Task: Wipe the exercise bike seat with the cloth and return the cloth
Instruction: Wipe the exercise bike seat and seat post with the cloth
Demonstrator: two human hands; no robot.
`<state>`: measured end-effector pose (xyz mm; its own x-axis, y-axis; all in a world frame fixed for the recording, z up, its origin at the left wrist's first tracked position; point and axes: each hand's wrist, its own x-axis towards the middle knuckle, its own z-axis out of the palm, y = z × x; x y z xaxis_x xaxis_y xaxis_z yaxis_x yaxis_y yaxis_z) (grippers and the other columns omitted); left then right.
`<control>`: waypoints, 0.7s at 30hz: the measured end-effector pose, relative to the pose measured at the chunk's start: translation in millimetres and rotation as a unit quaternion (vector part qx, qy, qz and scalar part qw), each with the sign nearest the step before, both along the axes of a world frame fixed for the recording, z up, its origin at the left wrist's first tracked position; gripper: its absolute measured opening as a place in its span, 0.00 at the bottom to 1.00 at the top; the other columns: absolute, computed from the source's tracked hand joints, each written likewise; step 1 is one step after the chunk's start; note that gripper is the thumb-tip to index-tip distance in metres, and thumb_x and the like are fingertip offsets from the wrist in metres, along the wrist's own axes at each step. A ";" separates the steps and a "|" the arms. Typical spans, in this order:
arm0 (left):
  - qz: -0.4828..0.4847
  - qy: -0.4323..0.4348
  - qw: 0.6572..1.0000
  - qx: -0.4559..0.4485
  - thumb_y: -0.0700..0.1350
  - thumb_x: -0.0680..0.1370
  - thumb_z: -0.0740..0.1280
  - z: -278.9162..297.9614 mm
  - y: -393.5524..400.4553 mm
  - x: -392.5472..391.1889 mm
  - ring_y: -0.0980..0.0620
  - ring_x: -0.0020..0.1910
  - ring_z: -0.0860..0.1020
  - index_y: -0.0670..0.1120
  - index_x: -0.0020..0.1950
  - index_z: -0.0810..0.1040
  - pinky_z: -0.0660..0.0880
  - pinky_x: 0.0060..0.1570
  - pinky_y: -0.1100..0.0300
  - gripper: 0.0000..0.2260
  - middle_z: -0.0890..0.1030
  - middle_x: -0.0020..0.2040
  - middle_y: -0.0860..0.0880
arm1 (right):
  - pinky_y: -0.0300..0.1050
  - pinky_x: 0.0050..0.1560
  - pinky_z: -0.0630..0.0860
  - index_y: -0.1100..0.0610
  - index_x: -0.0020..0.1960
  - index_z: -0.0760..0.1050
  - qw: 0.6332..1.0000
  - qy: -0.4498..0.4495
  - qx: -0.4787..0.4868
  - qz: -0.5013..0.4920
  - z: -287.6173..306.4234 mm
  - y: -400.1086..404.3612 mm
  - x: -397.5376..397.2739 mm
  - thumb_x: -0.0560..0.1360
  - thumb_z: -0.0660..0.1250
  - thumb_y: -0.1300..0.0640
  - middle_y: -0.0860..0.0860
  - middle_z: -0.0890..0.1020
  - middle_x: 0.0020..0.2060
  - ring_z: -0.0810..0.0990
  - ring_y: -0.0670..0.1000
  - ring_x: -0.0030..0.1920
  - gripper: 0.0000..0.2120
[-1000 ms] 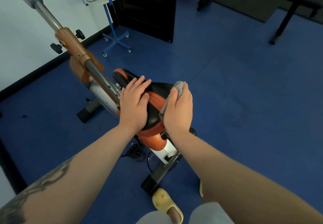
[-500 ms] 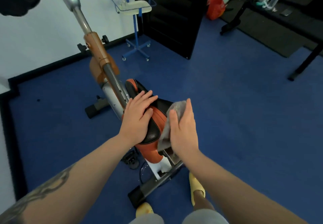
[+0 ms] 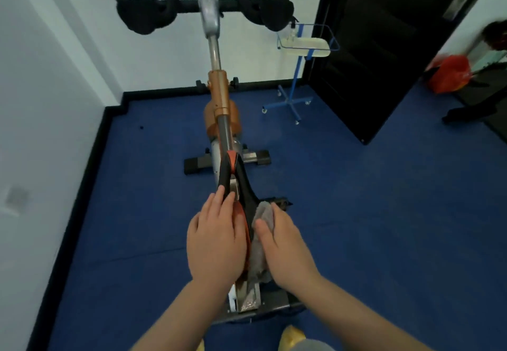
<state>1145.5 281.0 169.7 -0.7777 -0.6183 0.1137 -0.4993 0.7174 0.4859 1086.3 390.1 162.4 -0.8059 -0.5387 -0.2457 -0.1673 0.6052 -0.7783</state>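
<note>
The exercise bike's black and orange seat (image 3: 239, 179) points away from me toward the handlebars (image 3: 204, 8). My left hand (image 3: 216, 237) lies flat on the seat's left rear half, fingers reaching forward. My right hand (image 3: 285, 243) presses a grey cloth (image 3: 262, 241) against the seat's right side; the cloth bunches out above my thumb and below my palm. The rear of the seat is hidden under both hands.
White walls close in on the left and ahead. A blue wheeled stand (image 3: 295, 98) with a wire basket (image 3: 307, 42) stands right of the bike, beside a black door (image 3: 384, 49). An orange bag (image 3: 450, 73) lies far right. Blue floor (image 3: 384, 213) spreads around the bike.
My view has swung left and up, so the bike now runs straight ahead with its handlebars in sight. Both hands stay on the seat; the right hand with the cloth has slid along the seat's right side.
</note>
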 end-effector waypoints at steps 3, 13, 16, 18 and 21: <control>0.034 -0.001 0.999 -0.030 0.51 0.79 0.53 0.4 -2.6 -10.7 0.52 0.67 0.70 0.50 0.68 0.69 0.68 0.61 0.52 0.19 0.71 0.70 0.52 | 0.47 0.53 0.72 0.52 0.63 0.69 0.999 -0.017 0.007 0.032 5.0 -11.7 -27.6 0.80 0.49 0.41 0.49 0.78 0.58 0.76 0.49 0.56 0.21; 0.065 -0.028 0.997 -0.017 0.51 0.79 0.53 1.9 11.3 -3.6 0.54 0.66 0.70 0.52 0.67 0.71 0.69 0.60 0.54 0.18 0.72 0.69 0.54 | 0.46 0.44 0.75 0.51 0.56 0.75 0.991 0.002 0.021 0.132 17.3 -13.7 -56.4 0.80 0.56 0.45 0.48 0.82 0.45 0.80 0.48 0.45 0.14; 0.067 -0.030 0.997 -0.023 0.50 0.79 0.54 3.9 7.4 -5.8 0.54 0.66 0.70 0.52 0.68 0.70 0.68 0.61 0.54 0.18 0.71 0.69 0.54 | 0.39 0.42 0.75 0.48 0.56 0.77 0.990 0.060 0.006 0.125 30.3 -11.5 -62.0 0.79 0.61 0.48 0.45 0.83 0.44 0.80 0.44 0.43 0.10; 0.069 -0.042 0.997 -0.013 0.49 0.80 0.54 4.6 5.2 -6.5 0.54 0.68 0.68 0.52 0.68 0.69 0.67 0.62 0.54 0.17 0.69 0.70 0.54 | 0.35 0.39 0.72 0.46 0.59 0.76 0.986 0.102 0.013 0.128 39.2 -6.0 -61.5 0.78 0.63 0.47 0.43 0.83 0.45 0.78 0.42 0.43 0.11; 0.058 -0.057 0.997 0.007 0.49 0.80 0.54 7.4 7.6 -3.0 0.55 0.70 0.64 0.53 0.71 0.66 0.64 0.65 0.54 0.18 0.65 0.73 0.56 | 0.40 0.39 0.71 0.43 0.59 0.75 0.973 0.171 0.062 0.145 54.3 10.2 -61.0 0.77 0.63 0.45 0.44 0.83 0.45 0.79 0.46 0.45 0.12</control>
